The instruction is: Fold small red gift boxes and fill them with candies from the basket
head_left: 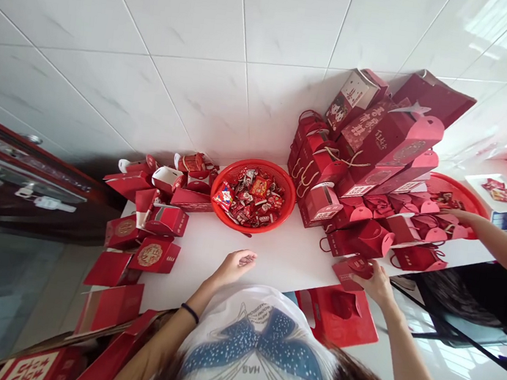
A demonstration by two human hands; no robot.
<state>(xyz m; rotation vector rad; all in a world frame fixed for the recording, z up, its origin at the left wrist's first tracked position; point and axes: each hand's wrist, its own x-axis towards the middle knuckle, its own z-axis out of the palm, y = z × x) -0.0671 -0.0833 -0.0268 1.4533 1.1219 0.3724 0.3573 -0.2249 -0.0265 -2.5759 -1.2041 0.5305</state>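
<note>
My right hand [379, 284] grips a small red gift box [349, 272] by its right side, at the front edge of the white table [286, 256]. My left hand [237, 266] hovers near the table's front edge with its fingers curled in; what lies inside them, if anything, is too small to make out. Beyond it, a red plastic basket [288, 210] holds a heap of red-wrapped candies [257, 198]. Just behind the held box stand more red gift boxes [363, 237].
Red gift boxes [155, 254] line the table's left end, some with raised flaps. Tall boxes and bags [400, 140] are stacked against the tiled wall. At right, another person's arm [497, 241] reaches toward boxes. A red stool [356, 332] stands below the table's front edge.
</note>
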